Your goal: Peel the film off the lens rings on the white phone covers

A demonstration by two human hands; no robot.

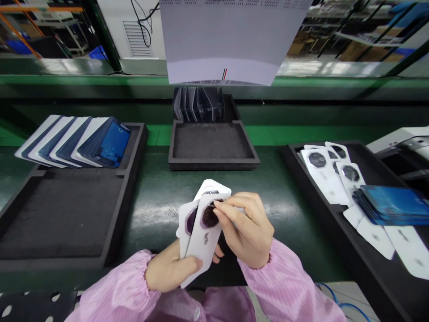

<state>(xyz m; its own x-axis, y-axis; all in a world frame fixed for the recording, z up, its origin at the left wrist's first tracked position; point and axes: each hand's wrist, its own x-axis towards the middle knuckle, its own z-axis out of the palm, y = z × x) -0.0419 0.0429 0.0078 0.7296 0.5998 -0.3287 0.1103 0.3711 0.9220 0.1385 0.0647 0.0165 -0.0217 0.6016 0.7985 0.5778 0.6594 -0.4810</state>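
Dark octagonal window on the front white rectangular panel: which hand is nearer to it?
Right. The right hand reaches the upper right part of the dark octagonal window; the left hand is farther off, gripping the front white rectangular panel lower down.

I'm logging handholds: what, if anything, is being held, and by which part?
The left grip holds white cards by their lower part; the right grip is at the front one's dark octagon, hold unclear.

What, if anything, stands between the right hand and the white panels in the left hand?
Nothing visible does: the right hand has its fingertips at the dark octagon on the frontmost of the white panels, and the left hand holds them lower down.
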